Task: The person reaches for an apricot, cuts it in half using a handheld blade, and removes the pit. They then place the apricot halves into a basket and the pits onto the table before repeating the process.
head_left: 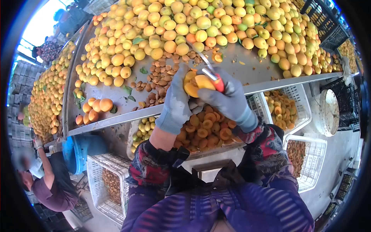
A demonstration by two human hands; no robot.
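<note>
My left hand [176, 102], in a grey glove, is closed around a cut apricot [191, 86] with its orange flesh showing. Gripped in my gloved right hand [231, 96] is a small knife [208, 69] with a red handle, its blade pointing up and away over the metal table. The thumb of that hand presses against the apricot. Just beyond my left hand lies a heap of brown apricot pits [160, 75]. Below both hands, a crate holds many apricot halves [205, 127].
Whole apricots [185, 23] are piled across the metal table [247, 63]. White crates [305, 104] with halves and pits [296, 154] stand at right, beside a white bucket [329, 112]. A blue bucket [83, 150] and another person [50, 181] are at left.
</note>
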